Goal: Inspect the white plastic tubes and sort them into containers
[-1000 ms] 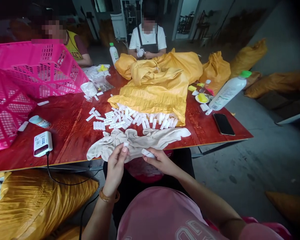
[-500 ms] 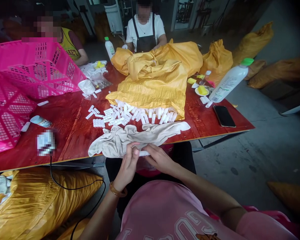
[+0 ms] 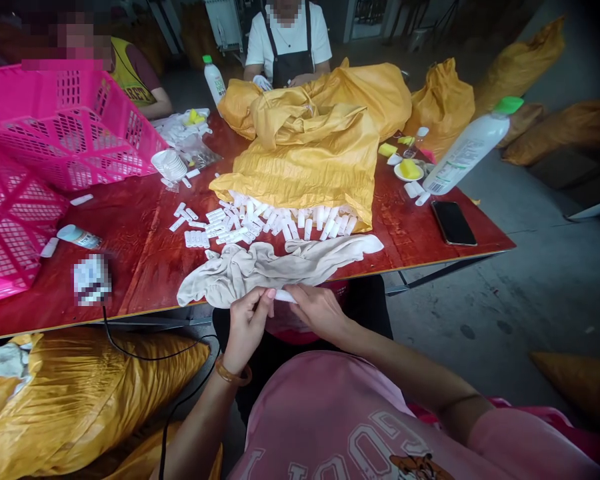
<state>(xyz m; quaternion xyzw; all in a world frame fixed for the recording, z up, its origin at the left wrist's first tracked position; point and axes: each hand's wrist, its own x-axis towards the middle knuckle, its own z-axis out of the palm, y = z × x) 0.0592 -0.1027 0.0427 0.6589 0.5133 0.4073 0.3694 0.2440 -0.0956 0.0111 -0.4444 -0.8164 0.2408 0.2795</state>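
A small white plastic piece (image 3: 285, 296) spans the gap between my hands at the table's front edge. Its left end is pinched by the thumb and fingers of my left hand (image 3: 247, 323). My right hand (image 3: 321, 313) is closed around the other end, its fingers partly hiding the piece. Just beyond my hands lies a crumpled pale cloth (image 3: 260, 267). Behind the cloth, many similar white pieces (image 3: 240, 223) spill from the mouth of a yellow woven sack (image 3: 305, 173).
Pink baskets (image 3: 80, 153) stand at the left, near a small white-capped bottle (image 3: 79, 236). To the right are a phone (image 3: 453, 223), a large green-capped bottle (image 3: 470, 150) and a dish with a yellow sponge (image 3: 409, 171). Two people sit across the table. A full sack (image 3: 95, 393) leans below left.
My left hand has shifted slightly left, its fingers now curled into a pinch on the white piece. The piece tilts a little differently. The whole view has moved slightly.
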